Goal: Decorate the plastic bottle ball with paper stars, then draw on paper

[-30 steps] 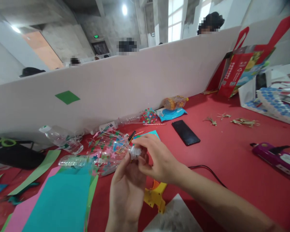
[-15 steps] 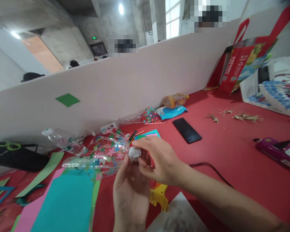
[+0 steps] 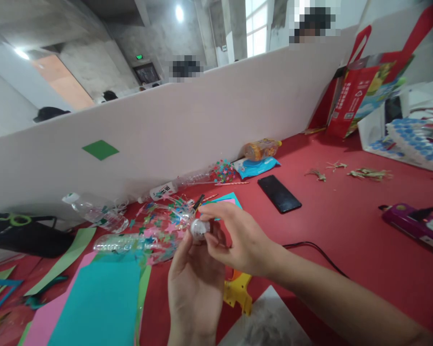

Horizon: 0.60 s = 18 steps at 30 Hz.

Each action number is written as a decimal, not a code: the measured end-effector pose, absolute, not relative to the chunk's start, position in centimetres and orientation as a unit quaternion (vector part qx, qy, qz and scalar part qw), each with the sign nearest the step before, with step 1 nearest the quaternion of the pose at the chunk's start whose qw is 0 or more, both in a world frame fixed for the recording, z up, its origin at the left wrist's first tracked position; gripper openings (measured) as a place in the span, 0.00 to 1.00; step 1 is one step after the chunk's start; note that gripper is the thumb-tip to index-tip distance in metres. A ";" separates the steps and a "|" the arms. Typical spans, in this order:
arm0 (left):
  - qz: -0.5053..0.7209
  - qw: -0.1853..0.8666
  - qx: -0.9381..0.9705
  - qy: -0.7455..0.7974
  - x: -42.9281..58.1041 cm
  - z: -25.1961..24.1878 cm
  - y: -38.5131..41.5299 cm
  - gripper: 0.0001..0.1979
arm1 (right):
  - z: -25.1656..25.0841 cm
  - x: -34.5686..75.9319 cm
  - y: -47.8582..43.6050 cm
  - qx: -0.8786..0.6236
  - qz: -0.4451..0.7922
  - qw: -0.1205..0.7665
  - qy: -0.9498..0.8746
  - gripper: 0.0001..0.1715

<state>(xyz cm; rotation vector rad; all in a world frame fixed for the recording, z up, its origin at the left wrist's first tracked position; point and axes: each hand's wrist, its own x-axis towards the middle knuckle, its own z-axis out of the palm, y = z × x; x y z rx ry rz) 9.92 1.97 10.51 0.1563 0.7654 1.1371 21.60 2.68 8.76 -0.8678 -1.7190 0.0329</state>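
Between my hands is a clear plastic bottle piece [image 3: 166,226], its body cut into spreading strips covered with coloured star stickers. Its white cap [image 3: 199,229] faces toward me. Palm up, my left hand [image 3: 197,288] supports the neck, thumb against the cap's left side. My right hand [image 3: 238,238] comes from the right with thumb and fingers curled about the cap; some fingertips are hidden behind it. Below the hands lies a yellow glue gun-like tool [image 3: 240,290], partly covered by them. Teal paper [image 3: 97,298] lies to the left, under the strips.
A white partition [image 3: 187,125] runs along the back of the red table [image 3: 339,221]. A phone [image 3: 279,193], blue wipes packet [image 3: 256,167], purple power strip [image 3: 414,226] and red bag [image 3: 357,96] are right. Clear bottles [image 3: 97,214] and a black case [image 3: 25,235] stay left.
The cap and the starry strips have turned slightly, and the cap's top shows more toward me. Both hands keep nearly the same place.
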 end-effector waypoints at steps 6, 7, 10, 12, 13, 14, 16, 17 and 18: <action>0.520 0.775 0.045 0.355 10.1 10.7 2.0 0.16 | 8.6 21.6 2.8 -0.359 -0.016 0.573 -0.737 0.29; 0.520 0.775 0.040 0.357 10.1 10.8 1.9 0.15 | 8.6 21.5 2.8 -0.360 -0.015 0.571 -0.737 0.29; 0.517 0.775 0.035 0.362 10.1 10.8 1.8 0.14 | 8.6 21.5 2.7 -0.365 -0.015 0.565 -0.740 0.28; 0.513 0.776 0.037 0.364 10.2 10.8 1.8 0.14 | 8.6 21.4 2.7 -0.365 -0.016 0.562 -0.742 0.27; 0.512 0.777 0.038 0.365 10.2 10.8 1.9 0.15 | 8.5 21.4 2.7 -0.366 -0.017 0.560 -0.743 0.27; 0.510 0.777 0.039 0.366 10.3 10.8 1.9 0.15 | 8.5 21.3 2.7 -0.365 -0.018 0.559 -0.744 0.26; 0.508 0.776 0.041 0.371 10.4 10.7 1.9 0.16 | 8.5 21.3 2.7 -0.369 -0.018 0.554 -0.746 0.26; 0.508 0.775 0.043 0.372 10.4 10.7 1.9 0.16 | 8.5 21.2 2.7 -0.372 -0.017 0.550 -0.747 0.26; 0.508 0.775 0.045 0.372 10.5 10.7 1.9 0.16 | 8.6 21.2 2.7 -0.376 -0.015 0.548 -0.747 0.26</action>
